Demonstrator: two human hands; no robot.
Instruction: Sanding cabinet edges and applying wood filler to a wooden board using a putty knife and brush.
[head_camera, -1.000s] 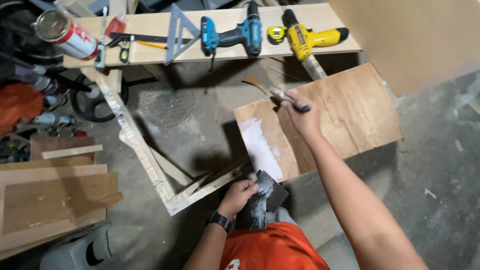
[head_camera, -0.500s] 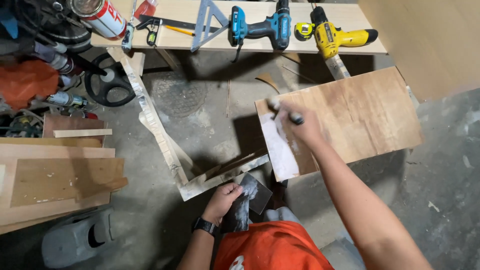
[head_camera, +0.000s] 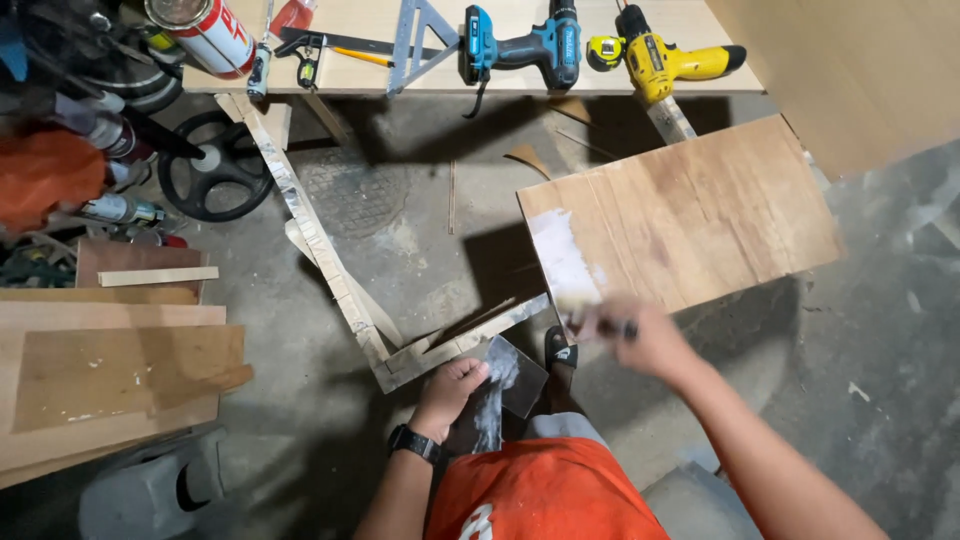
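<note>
Since the earlier frame, right hand (head_camera: 655, 340) has drawn the brush (head_camera: 590, 322) back to the plywood panel's (head_camera: 700, 210) near edge, centre frame, fingers closed round its handle. Left hand (head_camera: 452, 385) fingers grip a dark glue-smeared container (head_camera: 500, 385), lower centre. Gluing step underway; next stroke likely needs fresh glue.

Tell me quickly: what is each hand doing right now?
Left hand: closed, holding a dark container.
Right hand: closed on a brush, blurred, at the plywood board.
</note>
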